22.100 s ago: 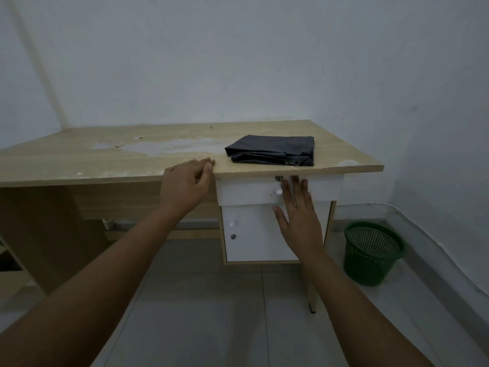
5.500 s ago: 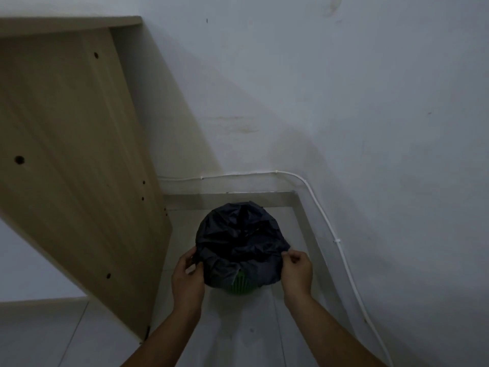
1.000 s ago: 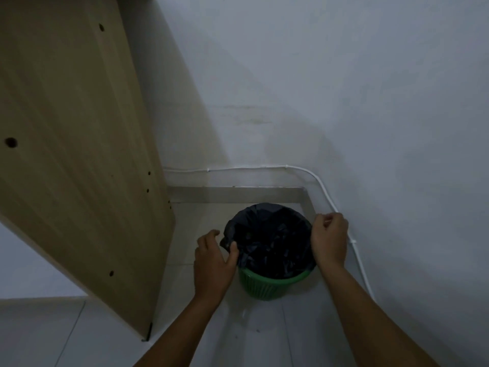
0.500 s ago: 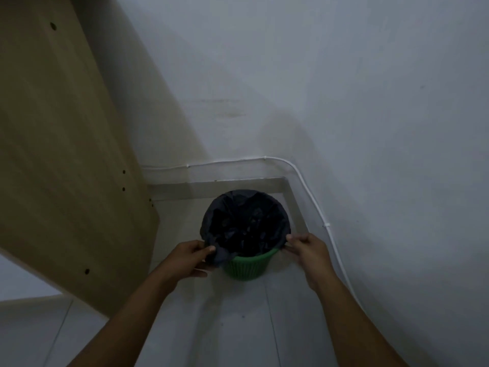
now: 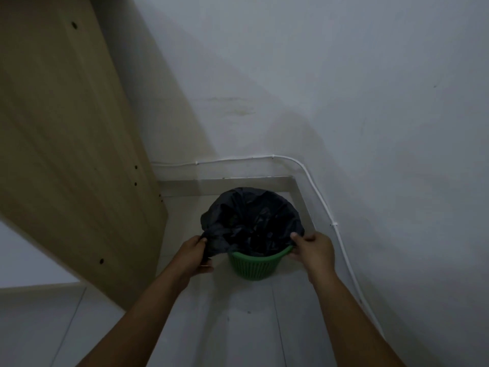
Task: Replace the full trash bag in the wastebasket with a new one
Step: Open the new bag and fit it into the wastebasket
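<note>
A green mesh wastebasket (image 5: 255, 266) stands on the floor in the room's corner. A black trash bag (image 5: 251, 221) lines it, its edge folded over the far rim and sides while the near rim shows green. My left hand (image 5: 194, 256) grips the bag's loose edge at the basket's left side. My right hand (image 5: 312, 247) pinches the bag's edge at the right rim. The bag's inside is dark and crumpled.
The wooden side panel of a desk (image 5: 71, 144) rises on the left, close to the basket. White walls meet behind the basket, with a white cable (image 5: 312, 176) running along the skirting. Pale floor tiles (image 5: 238, 327) stretch toward me.
Both hands have stayed on the bag's edge at the near sides of the rim. The left hand now grips more of the loose edge. The view shifted slightly.
</note>
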